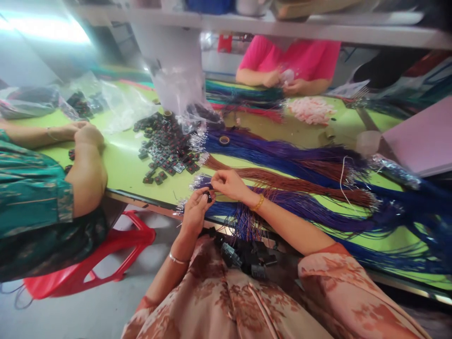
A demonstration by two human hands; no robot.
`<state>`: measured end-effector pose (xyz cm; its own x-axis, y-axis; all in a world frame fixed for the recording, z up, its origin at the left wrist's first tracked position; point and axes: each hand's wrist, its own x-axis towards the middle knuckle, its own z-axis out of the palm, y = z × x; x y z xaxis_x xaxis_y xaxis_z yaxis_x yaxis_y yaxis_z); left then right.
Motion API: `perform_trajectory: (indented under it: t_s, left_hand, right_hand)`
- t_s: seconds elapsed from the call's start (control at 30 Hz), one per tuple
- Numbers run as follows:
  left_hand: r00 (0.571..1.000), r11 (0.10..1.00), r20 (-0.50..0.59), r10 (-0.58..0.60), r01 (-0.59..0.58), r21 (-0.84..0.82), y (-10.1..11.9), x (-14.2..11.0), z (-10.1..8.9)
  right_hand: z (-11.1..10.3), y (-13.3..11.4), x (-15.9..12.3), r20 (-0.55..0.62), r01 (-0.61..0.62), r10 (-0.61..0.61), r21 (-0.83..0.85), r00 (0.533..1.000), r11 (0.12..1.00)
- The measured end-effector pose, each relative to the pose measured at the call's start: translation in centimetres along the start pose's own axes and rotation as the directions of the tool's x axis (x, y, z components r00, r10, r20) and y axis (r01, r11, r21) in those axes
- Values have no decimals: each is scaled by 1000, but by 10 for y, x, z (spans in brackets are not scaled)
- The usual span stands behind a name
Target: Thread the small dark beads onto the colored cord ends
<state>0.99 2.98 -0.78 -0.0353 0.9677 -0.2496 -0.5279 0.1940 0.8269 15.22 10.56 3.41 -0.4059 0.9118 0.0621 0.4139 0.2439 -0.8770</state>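
My left hand [195, 210] is curled around a small black connector [209, 196] just off the near edge of the green table [120, 162]. My right hand [229, 183] pinches a thin wire [202, 180] from the purple bundle, its fingertips right beside the connector. Bundles of blue, purple and brown wires [282, 181] with bare metal tips fan out across the table to the right. More black connectors [247, 261] lie in my lap.
A heap of black connectors [165, 146] sits mid-table by clear plastic bags [176, 80]. A person in green [35, 207] sits at left on a red stool [106, 254]. A person in pink [289, 66] works across the table. A tape roll [224, 140] lies on the wires.
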Motion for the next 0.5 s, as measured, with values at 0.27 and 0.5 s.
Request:
perform_trajectory:
  t_s: [0.27, 0.5]
  left_hand:
    - [999, 999, 1, -39, 39, -21, 1, -1, 3]
    - [998, 998, 1, -59, 59, -7, 2, -2, 3]
  right_hand:
    - [9, 11, -39, -62, 35, -43, -125, 997, 991]
    - [12, 6, -42, -90, 129, -152, -224, 984, 966]
